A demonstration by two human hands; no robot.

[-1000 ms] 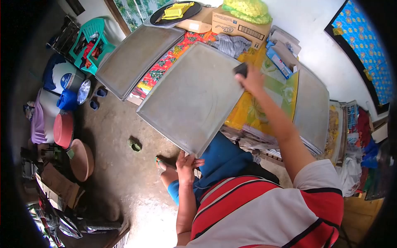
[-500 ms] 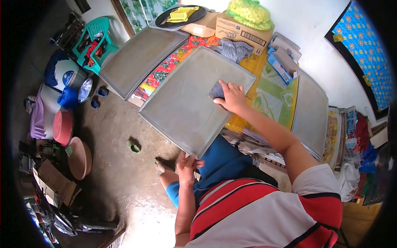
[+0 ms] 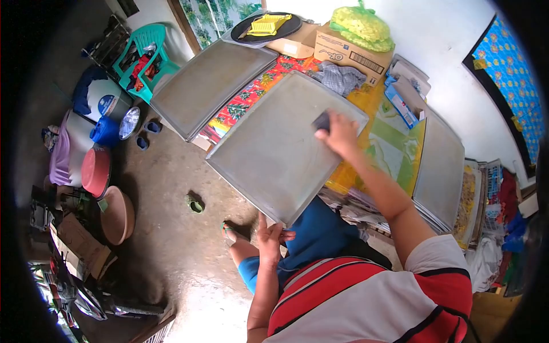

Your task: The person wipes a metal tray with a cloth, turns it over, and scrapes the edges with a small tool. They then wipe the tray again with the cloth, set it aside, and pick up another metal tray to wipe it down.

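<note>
A large grey metal tray (image 3: 274,143) with a low rim lies tilted across the table edge, one corner pointing toward my lap. My left hand (image 3: 271,239) is at that near corner, fingers closed around the rim from below. Pressed on the tray's right part is a dark grey pad (image 3: 322,120), perhaps a cloth or sponge. My right hand (image 3: 342,136), slightly blurred, has its fingers closed over this pad.
More flat trays lie on the table left (image 3: 211,86) and right (image 3: 439,166). Behind are a cardboard box (image 3: 349,54), a bag of yellow pieces (image 3: 360,28) and a crumpled grey cloth (image 3: 341,78). Basins (image 3: 117,214) and a green clog (image 3: 195,203) sit on the floor.
My right hand has slid the pad a little toward the tray's far right side. My left hand still holds the near corner. The whole view has shifted slightly.
</note>
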